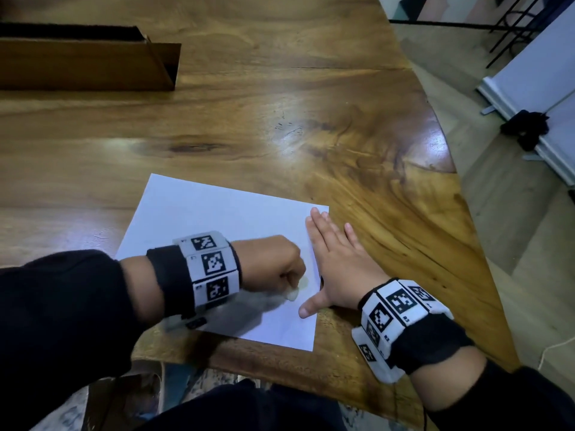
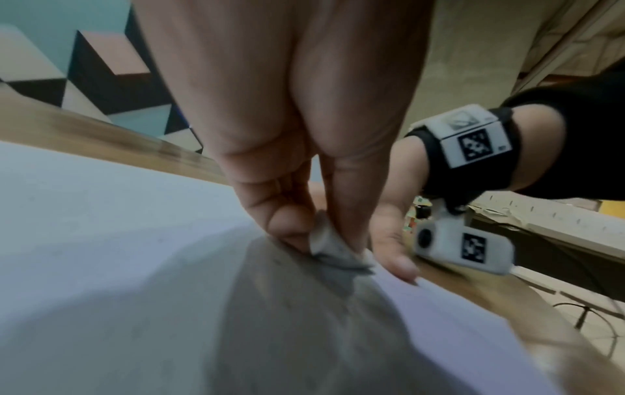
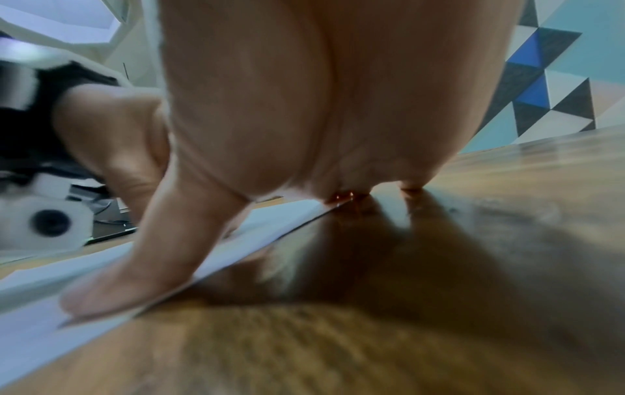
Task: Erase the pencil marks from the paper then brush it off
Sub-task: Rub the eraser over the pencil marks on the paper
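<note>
At the near right corner of the bench, hands first:

Left hand: curled into a fist, thumb and fingers pinching a small white eraser with its lower edge down on the paper; blurred in the head view.

Right hand: flat, fingers straight and together, lying across the sheet's right edge; the thumb is splayed onto the paper, the palm partly on bare wood.

Paper: one white sheet, lying flat and slightly skewed, near the bench's front edge. A faint smudge shows just beside the eraser; no other marks can be made out.

Bench: varnished brown wood with strong grain.

Wooden holder: long, dark-lined, at the far left, well apart from the sheet.

Step in hand, as judged: rubbing out, with brushing off yet to come.

Method, as advised: keep the flat hand pressing near the worked spot so the sheet cannot buckle; use short strokes directed away from that hand; moderate pressure, since thin paper creases or tears readily near its edge.
</note>
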The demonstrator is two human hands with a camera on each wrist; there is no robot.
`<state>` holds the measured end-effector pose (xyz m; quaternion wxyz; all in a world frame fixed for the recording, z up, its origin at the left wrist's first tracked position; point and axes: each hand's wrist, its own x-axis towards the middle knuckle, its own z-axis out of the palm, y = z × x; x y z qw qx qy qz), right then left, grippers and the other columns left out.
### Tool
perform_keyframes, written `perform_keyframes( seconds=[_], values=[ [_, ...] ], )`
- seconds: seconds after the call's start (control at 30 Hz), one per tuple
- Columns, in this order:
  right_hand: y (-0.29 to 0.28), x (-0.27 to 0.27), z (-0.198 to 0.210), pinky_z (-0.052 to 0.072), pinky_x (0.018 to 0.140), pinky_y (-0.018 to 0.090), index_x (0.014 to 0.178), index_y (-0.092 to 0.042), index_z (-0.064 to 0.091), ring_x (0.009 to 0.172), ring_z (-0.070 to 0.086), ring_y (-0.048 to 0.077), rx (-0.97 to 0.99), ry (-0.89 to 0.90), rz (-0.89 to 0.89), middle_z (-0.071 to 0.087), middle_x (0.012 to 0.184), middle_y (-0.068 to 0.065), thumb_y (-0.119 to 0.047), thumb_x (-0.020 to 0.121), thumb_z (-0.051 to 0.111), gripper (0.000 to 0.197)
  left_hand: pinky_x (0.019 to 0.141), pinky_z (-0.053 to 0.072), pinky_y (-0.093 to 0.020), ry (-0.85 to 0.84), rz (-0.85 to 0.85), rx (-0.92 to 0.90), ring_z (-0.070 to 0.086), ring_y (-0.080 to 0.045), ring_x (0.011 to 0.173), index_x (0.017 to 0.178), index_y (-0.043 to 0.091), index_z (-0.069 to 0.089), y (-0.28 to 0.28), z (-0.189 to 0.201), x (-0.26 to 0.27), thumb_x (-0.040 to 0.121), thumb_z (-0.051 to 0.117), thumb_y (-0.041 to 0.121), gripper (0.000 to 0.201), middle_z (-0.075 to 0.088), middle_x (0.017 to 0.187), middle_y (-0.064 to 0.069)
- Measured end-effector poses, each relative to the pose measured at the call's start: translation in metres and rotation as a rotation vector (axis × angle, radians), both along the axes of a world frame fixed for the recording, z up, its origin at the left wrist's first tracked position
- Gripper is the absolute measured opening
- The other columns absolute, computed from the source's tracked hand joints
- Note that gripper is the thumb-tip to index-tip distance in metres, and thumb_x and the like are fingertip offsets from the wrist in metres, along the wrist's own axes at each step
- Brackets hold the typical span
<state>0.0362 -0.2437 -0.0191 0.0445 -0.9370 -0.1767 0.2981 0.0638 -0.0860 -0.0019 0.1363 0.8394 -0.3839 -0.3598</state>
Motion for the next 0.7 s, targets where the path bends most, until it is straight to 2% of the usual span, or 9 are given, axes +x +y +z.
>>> perform_keyframes(
  seconds=[0.1,0.17,0.27,0.33,0.43,0.5,0.53,0.6,0.7],
  values=[
    [0.0,0.0,-0.001,-0.017,0.116,0.042,0.144,-0.012,-0.03,0.14,-0.033,0.015,-0.007,-0.002,0.003,-0.039,0.15,0.001,-0.074,0.053,0.071,0.149,0.069,0.037,-0.027,-0.182,0.209,-0.106,0.057,-0.028,0.084,0.087,0.007,0.064,-0.01,0.0,0.017,0.079,0.054,0.011,0.013,0.06,0.087,-0.011],
    [0.0,0.0,-0.001,-0.016,0.117,0.042,0.144,-0.012,-0.03,0.14,-0.033,0.015,-0.013,-0.001,0.004,-0.039,0.15,0.001,-0.074,0.054,0.071,0.149,0.067,0.035,-0.029,-0.224,0.256,-0.159,0.055,-0.031,0.082,0.084,0.003,0.062,-0.011,0.0,0.016,0.079,0.052,0.009,0.012,0.053,0.083,-0.013],
    [0.0,0.0,0.001,-0.017,0.116,0.041,0.145,-0.012,-0.028,0.139,-0.034,0.016,-0.027,0.001,-0.001,-0.038,0.151,0.001,-0.074,0.054,0.07,0.147,0.069,0.038,-0.033,-0.111,0.033,-0.052,0.052,-0.029,0.079,0.086,0.002,0.062,-0.003,-0.003,-0.005,0.08,0.051,0.009,0.014,0.056,0.091,-0.017],
    [0.0,0.0,0.002,-0.017,0.116,0.044,0.145,-0.011,-0.027,0.138,-0.036,0.019,-0.038,-0.006,-0.012,-0.038,0.151,0.003,-0.074,0.054,0.071,0.147,0.064,0.034,-0.028,-0.073,-0.051,-0.004,0.046,-0.022,0.074,0.091,0.002,0.061,0.004,-0.01,-0.018,0.08,0.052,0.008,0.016,0.053,0.087,-0.01],
    [0.001,0.0,0.002,-0.016,0.116,0.043,0.146,-0.01,-0.026,0.139,-0.035,0.018,-0.037,-0.002,-0.021,-0.038,0.151,0.005,-0.074,0.052,0.072,0.15,0.061,0.037,-0.027,-0.085,-0.026,-0.005,0.045,-0.014,0.064,0.104,-0.005,0.055,0.011,-0.015,-0.019,0.082,0.05,0.01,0.027,0.05,0.072,-0.001],
    [0.0,0.0,0.002,-0.015,0.117,0.044,0.145,-0.009,-0.027,0.139,-0.035,0.017,-0.04,0.004,-0.024,-0.038,0.151,0.004,-0.074,0.052,0.072,0.151,0.064,0.039,-0.027,-0.081,-0.092,-0.021,0.047,-0.013,0.068,0.099,0.004,0.062,0.011,-0.011,-0.012,0.079,0.056,0.013,0.022,0.056,0.078,-0.004],
    [0.001,0.0,0.002,-0.015,0.117,0.045,0.145,-0.009,-0.027,0.138,-0.035,0.017,-0.046,0.007,-0.023,-0.039,0.15,0.004,-0.074,0.052,0.072,0.151,0.065,0.038,-0.025,-0.046,0.006,-0.028,0.049,-0.014,0.071,0.095,0.011,0.065,0.01,-0.008,-0.005,0.076,0.059,0.013,0.02,0.061,0.083,-0.006],
    [0.001,0.0,0.002,-0.014,0.116,0.048,0.144,-0.009,-0.029,0.138,-0.036,0.016,-0.065,0.016,-0.018,-0.04,0.149,0.003,-0.075,0.052,0.071,0.151,0.065,0.036,-0.022,-0.12,0.19,-0.064,0.053,-0.018,0.073,0.09,0.016,0.066,0.01,-0.001,0.013,0.075,0.061,0.015,0.016,0.064,0.083,-0.007],
    [0.002,0.001,0.002,-0.016,0.115,0.05,0.14,-0.01,-0.034,0.136,-0.039,0.017,-0.1,0.035,-0.003,-0.044,0.146,0.002,-0.078,0.05,0.069,0.153,0.06,0.029,-0.022,-0.245,0.359,-0.122,0.051,-0.02,0.073,0.09,0.012,0.065,-0.001,0.001,0.037,0.078,0.061,0.016,0.013,0.055,0.078,-0.002]
  ],
)
